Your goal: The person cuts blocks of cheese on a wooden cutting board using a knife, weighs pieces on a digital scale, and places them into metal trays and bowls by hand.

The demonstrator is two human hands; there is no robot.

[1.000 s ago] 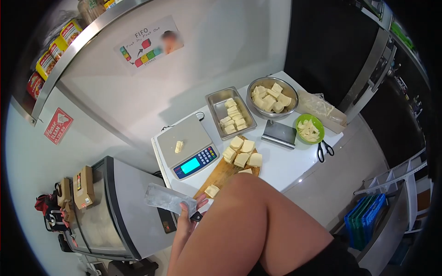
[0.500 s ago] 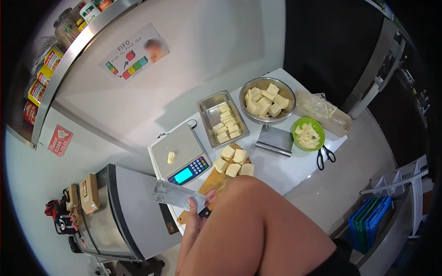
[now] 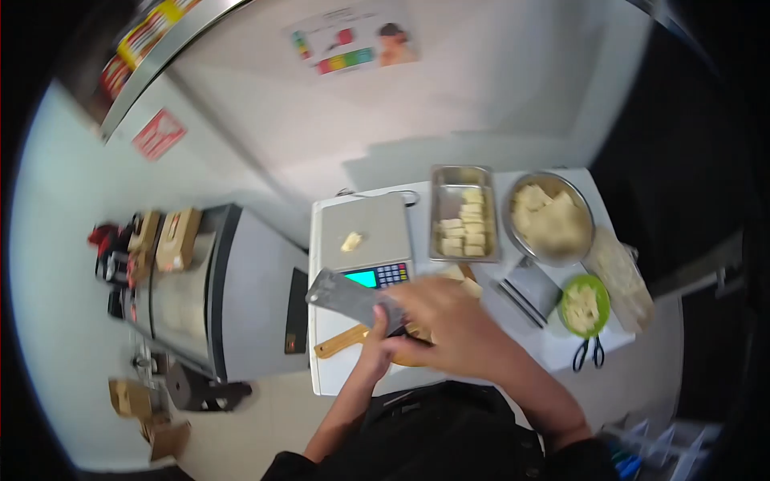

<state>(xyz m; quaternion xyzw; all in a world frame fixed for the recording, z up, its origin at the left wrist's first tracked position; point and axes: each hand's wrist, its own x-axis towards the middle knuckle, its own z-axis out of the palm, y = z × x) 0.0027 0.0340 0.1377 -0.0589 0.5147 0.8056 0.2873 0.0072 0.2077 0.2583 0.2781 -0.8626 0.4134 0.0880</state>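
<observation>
My left hand [image 3: 375,346] grips a cleaver [image 3: 343,298], its thumb pressed against the broad grey blade, which points up and left. Over the cleaver's handle end is my right hand [image 3: 453,325], blurred, its thumb and fingers on either side of the cleaver; whether it grips is unclear. Beneath both hands lies a wooden cutting board [image 3: 341,342]. Pale yellow blocks resembling butter [image 3: 469,284] are on the board, mostly hidden by my right hand. A digital scale [image 3: 365,220] behind the blade carries one small pale piece [image 3: 351,241].
Cut pieces sit in a steel pan [image 3: 447,186]. Right of it are a steel bowl [image 3: 591,210] of larger blocks, a bench scraper [image 3: 531,290], a green bowl [image 3: 603,322] of pieces, scissors [image 3: 588,354] and a plastic-wrapped package [image 3: 622,276]. A white freezer [image 3: 261,297] stands left.
My right arm, earlier bent close before the camera, has come down and its hand has reached the cleaver. My left hand still holds the cleaver. The view has shifted, bringing my torso into sight.
</observation>
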